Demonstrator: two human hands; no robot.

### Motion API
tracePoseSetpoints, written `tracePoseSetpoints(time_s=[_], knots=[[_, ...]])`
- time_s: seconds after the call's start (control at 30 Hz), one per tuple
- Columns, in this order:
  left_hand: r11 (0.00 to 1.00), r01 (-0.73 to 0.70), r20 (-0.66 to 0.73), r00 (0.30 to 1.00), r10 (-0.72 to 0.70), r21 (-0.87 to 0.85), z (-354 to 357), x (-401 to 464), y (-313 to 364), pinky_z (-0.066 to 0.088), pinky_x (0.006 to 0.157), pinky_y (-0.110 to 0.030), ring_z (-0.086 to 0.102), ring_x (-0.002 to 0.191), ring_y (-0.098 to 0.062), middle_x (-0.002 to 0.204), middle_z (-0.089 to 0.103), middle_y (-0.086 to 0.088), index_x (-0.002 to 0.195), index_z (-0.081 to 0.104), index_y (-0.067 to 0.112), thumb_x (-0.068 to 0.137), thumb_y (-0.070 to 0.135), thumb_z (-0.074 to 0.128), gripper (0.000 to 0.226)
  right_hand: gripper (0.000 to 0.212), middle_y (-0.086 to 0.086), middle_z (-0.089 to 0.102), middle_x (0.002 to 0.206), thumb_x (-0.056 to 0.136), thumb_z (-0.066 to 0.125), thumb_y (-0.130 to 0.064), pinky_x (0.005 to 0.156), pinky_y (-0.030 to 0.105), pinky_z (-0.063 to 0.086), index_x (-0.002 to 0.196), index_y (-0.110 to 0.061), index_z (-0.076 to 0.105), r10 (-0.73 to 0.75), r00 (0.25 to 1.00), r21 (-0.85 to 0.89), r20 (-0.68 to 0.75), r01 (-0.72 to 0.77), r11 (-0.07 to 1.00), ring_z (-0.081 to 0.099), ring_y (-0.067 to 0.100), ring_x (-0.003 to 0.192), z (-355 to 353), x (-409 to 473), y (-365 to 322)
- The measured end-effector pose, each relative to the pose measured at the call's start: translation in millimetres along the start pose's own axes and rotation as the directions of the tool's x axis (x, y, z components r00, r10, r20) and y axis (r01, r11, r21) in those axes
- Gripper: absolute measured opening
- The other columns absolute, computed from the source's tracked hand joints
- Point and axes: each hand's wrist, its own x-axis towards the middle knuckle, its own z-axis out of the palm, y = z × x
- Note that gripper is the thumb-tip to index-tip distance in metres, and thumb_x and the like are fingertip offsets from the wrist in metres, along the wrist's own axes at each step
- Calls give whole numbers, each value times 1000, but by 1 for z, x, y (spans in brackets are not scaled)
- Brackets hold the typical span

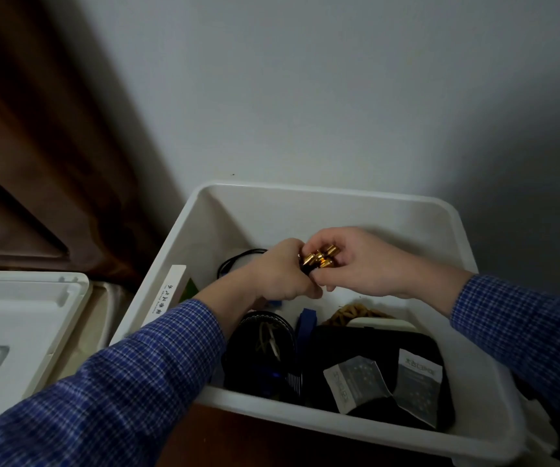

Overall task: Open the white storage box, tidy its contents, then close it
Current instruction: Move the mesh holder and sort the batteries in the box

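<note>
1. white plastic forms the storage box (305, 210), which is seen open, its lid (19, 318) laid flat well to the left of the hands.
2. a cluster of small gold-tipped cylinders (319, 259) is held between both hands above the middle of the box.
3. the left hand (278, 274) is curled round the lower, dark end of the cluster, with the fingers closed tightly on it.
4. the right hand (362, 261) is bent over the cluster from the other side, and the gold tips are pinched by its fingertips; the two hands are touching.
5. both arms are covered by blue checked sleeves (157, 358).
6. just left of the grip a black cable (238, 259) is looped against the box floor, and a narrow white carton (167, 296) with printed characters is stood against the left wall.
7. below the grip, nearer the person, a round dark case (261, 348), a blue strap (305, 323) and a black pouch (356, 345) are packed together.
8. two pale sachets (356, 382) are laid on the pouch.
9. a brown woven item (352, 313) is partly hidden beyond the pouch; what it is cannot be told.
</note>
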Motion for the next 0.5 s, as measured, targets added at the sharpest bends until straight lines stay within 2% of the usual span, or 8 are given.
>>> tracePoseSetpoints(time_s=[0.07,0.1,0.23,0.37,0.5], knots=[[999,-22,-30,999,24,42,-1,2,-1,44,63,-31,56,67,-20,76,64,-9,92,69,-2,71,-4,78,24,27,8,74,88,86,76,-12,73,32,58,105,-29,67,-5,1000,42,-18,6,999,72,17,71,1,2,-1],[998,-13,-51,999,16,56,-1,3,-3,45,62,-29,57,67,-18,78,65,-7,97,66,-3,69,-2,79,30,23,10,74,88,87,77,-16,74,32,59,105,-27,68,-2,1000,44,-27,3,999,72,18,71,1,4,-1],[998,32,-118,993,-25,59,1,4,-6,43,45,-18,55,53,-6,75,63,2,106,57,8,68,3,82,46,11,15,72,80,90,73,-13,69,29,57,101,-17,71,12,997,74,-74,-7,997,68,19,66,2,7,-1],[984,34,-125,991,-56,-176,0,4,-4,38,47,-24,48,54,-13,70,59,-3,106,59,7,72,-6,77,41,10,3,72,70,90,72,-8,65,24,56,100,-13,73,-11,996,123,-87,22,992,67,15,64,-5,5,-3],[932,1,9,1000,2,-363,-3,3,-1,34,42,-21,45,54,-14,79,54,-14,97,61,3,79,-13,68,25,10,7,73,72,90,73,-10,67,28,56,97,-17,73,-31,990,109,-135,46,993,68,16,65,-13,3,0]])
